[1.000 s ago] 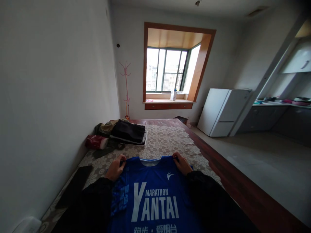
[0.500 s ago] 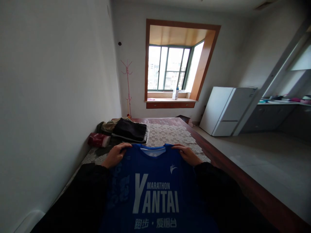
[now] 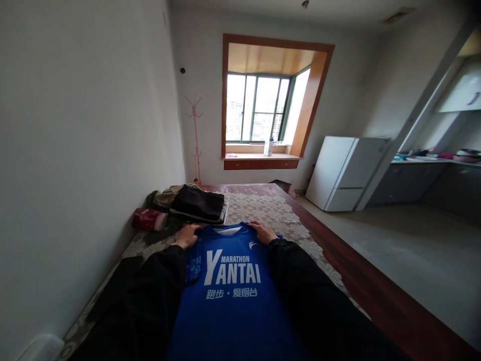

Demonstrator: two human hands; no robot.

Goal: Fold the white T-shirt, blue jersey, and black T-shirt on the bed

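Blue marathon jersey (image 3: 231,286) lay spread face-up on the lace tablecloth (image 3: 263,213), just short of the folded clothes pile (image 3: 197,203); left hand (image 3: 187,235) and right hand (image 3: 263,232) each clutched a shoulder, apparently keeping the fabric taut.

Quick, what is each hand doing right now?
Left hand: closed on the blue shirt at its shoulder.
Right hand: closed on the shirt's other shoulder.

White walls enclose the room; a wood-framed bay window (image 3: 263,108) (daylight entering) faces the viewer; a pink coat stand (image 3: 195,140) stands left of it; a white refrigerator (image 3: 347,173) rests on the grey floor (image 3: 406,255).
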